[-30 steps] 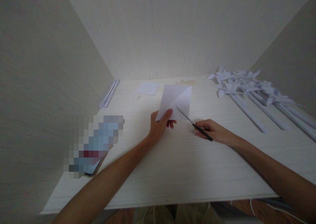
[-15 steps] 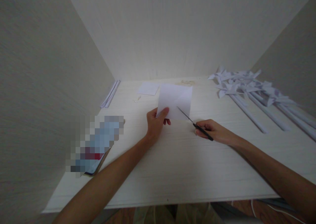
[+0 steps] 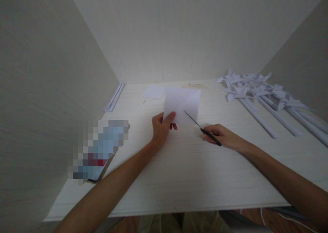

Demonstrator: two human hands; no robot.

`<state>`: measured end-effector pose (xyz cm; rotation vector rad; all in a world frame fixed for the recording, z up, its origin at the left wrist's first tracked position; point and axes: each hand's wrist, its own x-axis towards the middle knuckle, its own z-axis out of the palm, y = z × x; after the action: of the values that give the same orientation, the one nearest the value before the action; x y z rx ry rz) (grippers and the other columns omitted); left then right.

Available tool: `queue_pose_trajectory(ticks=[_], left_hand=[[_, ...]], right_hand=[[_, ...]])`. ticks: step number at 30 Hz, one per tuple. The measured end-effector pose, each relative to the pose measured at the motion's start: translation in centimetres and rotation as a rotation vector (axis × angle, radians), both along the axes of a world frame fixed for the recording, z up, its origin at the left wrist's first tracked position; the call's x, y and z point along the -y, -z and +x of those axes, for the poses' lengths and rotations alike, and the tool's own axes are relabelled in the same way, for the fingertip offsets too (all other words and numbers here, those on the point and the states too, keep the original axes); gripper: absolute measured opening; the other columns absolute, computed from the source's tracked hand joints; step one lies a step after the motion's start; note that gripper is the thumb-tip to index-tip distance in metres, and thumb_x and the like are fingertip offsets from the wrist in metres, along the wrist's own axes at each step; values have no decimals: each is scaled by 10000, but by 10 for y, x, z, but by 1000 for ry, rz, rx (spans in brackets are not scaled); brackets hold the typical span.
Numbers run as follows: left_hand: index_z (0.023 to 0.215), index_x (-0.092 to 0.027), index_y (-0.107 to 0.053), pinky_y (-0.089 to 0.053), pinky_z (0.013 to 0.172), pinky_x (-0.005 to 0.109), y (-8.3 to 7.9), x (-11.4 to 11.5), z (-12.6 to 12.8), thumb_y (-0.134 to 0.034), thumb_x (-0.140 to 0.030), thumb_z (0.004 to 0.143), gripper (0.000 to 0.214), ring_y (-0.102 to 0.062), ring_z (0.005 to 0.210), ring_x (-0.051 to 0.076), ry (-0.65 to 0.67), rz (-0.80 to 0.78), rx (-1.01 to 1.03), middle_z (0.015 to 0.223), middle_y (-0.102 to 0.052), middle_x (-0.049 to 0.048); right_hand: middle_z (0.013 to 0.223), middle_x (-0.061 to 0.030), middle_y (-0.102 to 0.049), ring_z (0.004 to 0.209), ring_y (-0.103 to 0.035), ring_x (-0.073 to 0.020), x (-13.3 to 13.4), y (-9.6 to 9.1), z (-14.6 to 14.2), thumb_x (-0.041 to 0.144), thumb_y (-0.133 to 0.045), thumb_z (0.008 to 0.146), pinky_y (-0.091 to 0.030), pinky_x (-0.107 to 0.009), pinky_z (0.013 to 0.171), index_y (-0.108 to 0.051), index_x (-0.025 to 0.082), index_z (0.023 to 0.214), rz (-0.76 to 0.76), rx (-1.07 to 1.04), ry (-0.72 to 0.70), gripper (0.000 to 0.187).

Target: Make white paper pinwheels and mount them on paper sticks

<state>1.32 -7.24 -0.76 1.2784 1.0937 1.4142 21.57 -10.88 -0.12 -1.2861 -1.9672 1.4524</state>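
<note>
Between thumb and fingers, my left hand [image 3: 163, 125] pinches the lower left part of a white square sheet of paper [image 3: 186, 98], raised above the table. Faint diagonal lines run across the sheet. My right hand [image 3: 216, 134] is closed round the black handles of a pair of scissors [image 3: 210, 136]. The slim blades point up and left, and their tip overlaps the lower middle of the sheet. Whether the blades have the paper between them is hard to make out.
Several white paper pinwheels [image 3: 242, 89] on rolled paper sticks [image 3: 258, 120] lie on the right. Another paper square [image 3: 154, 92] rests behind my left hand. Rolled paper tubes [image 3: 114, 98] lie along the left wall. A phone, mostly pixelated [image 3: 96, 173], lies at the left on the white table [image 3: 189, 178].
The sheet has tilted slightly and its diagonal lines show more clearly. Both hands and the scissors stay almost where they were.
</note>
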Motion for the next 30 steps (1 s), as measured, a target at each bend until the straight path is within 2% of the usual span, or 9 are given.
queue_pose_trajectory(ticks=[19, 30], left_hand=[[453, -147, -480, -290, 334, 180, -3, 1, 0, -572, -347, 685, 321, -398, 312, 51, -5, -5, -13, 352, -475, -32], [450, -144, -485, -290, 334, 174, -2, 1, 0, -570, -340, 692, 322, -397, 314, 47, 19, -1, -13, 353, -470, -33]], right_hand=[[500, 68, -248, 442, -225, -49, 0, 2, 0, 531, -469, 721, -175, -211, 411, -318, 184, 540, -23, -3, 2, 419], [516, 68, -239, 452, -231, -54, 0, 2, 1, 521, -478, 720, -183, -214, 423, -324, 186, 552, 12, 9, 4, 405]])
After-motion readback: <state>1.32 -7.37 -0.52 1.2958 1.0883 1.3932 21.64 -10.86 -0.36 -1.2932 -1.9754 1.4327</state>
